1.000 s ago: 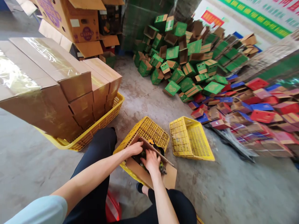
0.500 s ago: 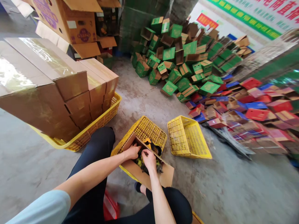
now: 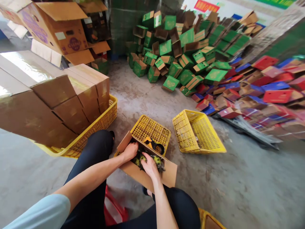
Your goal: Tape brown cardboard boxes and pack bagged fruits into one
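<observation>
An open cardboard box (image 3: 143, 178) rests at an angle between my knees, its flaps folded out. Inside lie yellow-green round things (image 3: 156, 159) with dark spots, in dark crinkled plastic; I cannot tell their kind. At the box's left end my left hand (image 3: 130, 151) is closed, its fingertips and whatever they hold hidden. My right hand (image 3: 149, 165) lies over the contents with its fingers stretched out and touching the plastic. Just beyond the box, a yellow-and-black tape dispenser (image 3: 153, 144) sits on an upturned yellow crate (image 3: 152, 125).
Another yellow crate (image 3: 206, 135) stands to the right. On the left, a yellow basket (image 3: 95, 128) holds taped cardboard boxes (image 3: 54, 105). Green cartons (image 3: 171, 82) and red and blue cartons (image 3: 277, 95) are heaped behind. A red plastic object (image 3: 115, 208) is below me.
My right hand has gone from pinched fingers to stretched ones over the contents. My left hand has curled closed and shifted slightly left. The camera view has turned somewhat.
</observation>
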### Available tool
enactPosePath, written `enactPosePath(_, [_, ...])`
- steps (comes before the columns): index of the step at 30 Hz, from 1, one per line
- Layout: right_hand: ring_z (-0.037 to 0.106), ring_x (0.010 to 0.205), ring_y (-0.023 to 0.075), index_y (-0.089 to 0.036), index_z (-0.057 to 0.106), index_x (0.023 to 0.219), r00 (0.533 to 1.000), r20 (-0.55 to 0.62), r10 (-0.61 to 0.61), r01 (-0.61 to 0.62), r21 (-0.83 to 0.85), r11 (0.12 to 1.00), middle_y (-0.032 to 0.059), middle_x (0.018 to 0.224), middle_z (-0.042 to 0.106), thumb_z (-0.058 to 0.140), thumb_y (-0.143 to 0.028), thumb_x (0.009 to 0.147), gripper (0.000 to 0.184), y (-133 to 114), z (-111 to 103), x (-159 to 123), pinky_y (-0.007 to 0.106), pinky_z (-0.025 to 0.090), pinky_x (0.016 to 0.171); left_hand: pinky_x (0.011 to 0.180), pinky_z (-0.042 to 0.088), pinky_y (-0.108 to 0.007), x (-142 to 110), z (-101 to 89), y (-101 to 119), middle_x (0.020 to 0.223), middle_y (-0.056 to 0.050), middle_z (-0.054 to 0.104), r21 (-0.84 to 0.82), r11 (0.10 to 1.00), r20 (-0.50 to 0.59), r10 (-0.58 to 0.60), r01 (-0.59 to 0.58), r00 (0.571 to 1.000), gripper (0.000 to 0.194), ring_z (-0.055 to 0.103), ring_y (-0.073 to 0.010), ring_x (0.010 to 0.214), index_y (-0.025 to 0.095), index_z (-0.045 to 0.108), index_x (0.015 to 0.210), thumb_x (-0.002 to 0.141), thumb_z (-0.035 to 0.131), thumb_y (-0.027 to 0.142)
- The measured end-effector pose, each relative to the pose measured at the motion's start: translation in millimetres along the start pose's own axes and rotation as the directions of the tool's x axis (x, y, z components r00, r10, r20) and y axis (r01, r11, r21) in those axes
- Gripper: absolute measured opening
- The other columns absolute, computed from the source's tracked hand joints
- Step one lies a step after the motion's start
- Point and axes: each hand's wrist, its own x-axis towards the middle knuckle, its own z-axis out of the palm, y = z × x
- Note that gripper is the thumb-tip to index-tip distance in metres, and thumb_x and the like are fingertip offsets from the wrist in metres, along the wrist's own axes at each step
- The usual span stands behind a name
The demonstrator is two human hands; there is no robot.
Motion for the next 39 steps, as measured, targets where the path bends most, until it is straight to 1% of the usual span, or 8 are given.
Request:
enactPosePath(6, [0.063, 0.129, 0.0278, -0.018, 0.067, 0.137, 0.998, 0.059, -0.014, 0.015, -0.012, 1.000, 0.0125, 0.135, 0.070, 0.054, -0.021, 0.092, 0.048, -3.3, -13.1, -3.7, 0.039, 0.043, 0.115, 0.093, 0.056, -0.034, -1.0, -9.6, -1.1, 0.118, -0.016, 0.070, 0.057, 0.998, -0.056, 0.017, -0.014, 0.998, 0.040, 0.070, -0.0225, 0.104, 0.012, 0.049, 0.133, 0.095, 0.039, 0.005])
enactPosePath(10, [0.066, 0.125, 0.0307, -0.018, 0.073, 0.130, 0.990, 0.138, -0.033, 0.038, -0.035, 0.999, 0.0162, 0.129, 0.073, 0.057, -0.032, 0.093, 0.042, -2.1, -11.4, -10.0, 0.040, 0.045, 0.111, 0.084, 0.057, -0.034, -5.6, -15.1, 2.7, 0.111, -0.017, 0.072, 0.097, 0.995, -0.038, 0.008, -0.005, 0.999, 0.040, 0.072, -0.0253, 0.096, 0.009, 0.050, 0.133, 0.095, 0.041, 0.006])
enactPosePath(13, [0.063, 0.127, 0.0349, -0.015, 0.072, 0.131, 0.979, 0.200, -0.049, 0.060, -0.049, 0.997, 0.0199, 0.131, 0.071, 0.062, -0.027, 0.088, 0.045, -2.1, -6.6, -7.3, 0.044, 0.045, 0.111, 0.082, 0.057, -0.035, -9.4, -22.1, 4.5, 0.106, -0.016, 0.074, 0.126, 0.992, -0.030, -0.004, 0.008, 1.000, 0.038, 0.073, -0.0277, 0.096, 0.011, 0.054, 0.132, 0.096, 0.042, 0.009])
enactPosePath(19, [0.066, 0.126, 0.0236, -0.029, 0.070, 0.134, 0.930, 0.344, -0.127, 0.134, 0.002, 0.991, 0.0066, 0.137, 0.070, 0.066, -0.013, 0.079, 0.058, 2.6, -12.2, 2.1, 0.029, 0.050, 0.105, 0.089, 0.054, -0.030, -13.1, -38.3, 6.6, 0.120, -0.011, 0.073, 0.150, 0.987, -0.032, -0.046, 0.050, 0.998, 0.034, 0.072, -0.0236, 0.106, 0.022, 0.060, 0.131, 0.102, 0.043, 0.016])
enactPosePath(27, [0.066, 0.125, 0.0292, -0.022, 0.076, 0.122, 0.976, 0.216, -0.013, 0.035, -0.099, 0.994, 0.0128, 0.126, 0.075, 0.069, -0.033, 0.089, 0.035, -11.8, 2.0, 5.8, 0.037, 0.047, 0.108, 0.089, 0.056, -0.031, -12.7, -38.3, 7.7, 0.126, -0.013, 0.072, 0.171, 0.984, 0.018, -0.055, 0.052, 0.998, 0.038, 0.073, -0.0244, 0.107, 0.022, 0.058, 0.137, 0.103, 0.043, 0.015])
enactPosePath(31, [0.065, 0.124, 0.0343, -0.018, 0.078, 0.115, 0.984, 0.177, 0.031, -0.007, -0.133, 0.991, 0.0183, 0.123, 0.074, 0.069, -0.049, 0.090, 0.041, -17.9, 7.1, 7.8, 0.041, 0.049, 0.105, 0.086, 0.057, -0.036, -8.5, -37.0, 7.4, 0.120, -0.017, 0.072, 0.208, 0.975, 0.043, -0.082, 0.071, 0.996, 0.036, 0.074, -0.0281, 0.102, 0.017, 0.060, 0.133, 0.101, 0.042, 0.013])
enactPosePath(35, [0.067, 0.120, 0.0356, -0.018, 0.078, 0.105, 0.983, 0.172, 0.059, -0.036, -0.135, 0.990, 0.0188, 0.117, 0.076, 0.068, -0.046, 0.090, 0.034, -20.4, 4.8, 9.9, 0.042, 0.051, 0.099, 0.085, 0.057, -0.037, -4.4, -36.1, 8.6, 0.116, -0.019, 0.073, 0.209, 0.973, 0.044, -0.106, 0.094, 0.993, 0.036, 0.075, -0.0299, 0.100, 0.014, 0.060, 0.131, 0.098, 0.044, 0.011])
enactPosePath(39, [0.069, 0.118, 0.0351, -0.017, 0.070, 0.121, 0.989, 0.128, 0.079, -0.063, -0.125, 0.990, 0.0196, 0.119, 0.075, 0.064, -0.047, 0.092, 0.042, -20.7, 3.5, 9.1, 0.041, 0.053, 0.094, 0.085, 0.056, -0.037, -3.6, -36.3, 10.3, 0.107, -0.020, 0.074, 0.197, 0.971, 0.035, -0.144, 0.134, 0.989, 0.035, 0.075, -0.0307, 0.099, 0.011, 0.056, 0.130, 0.096, 0.047, 0.012])
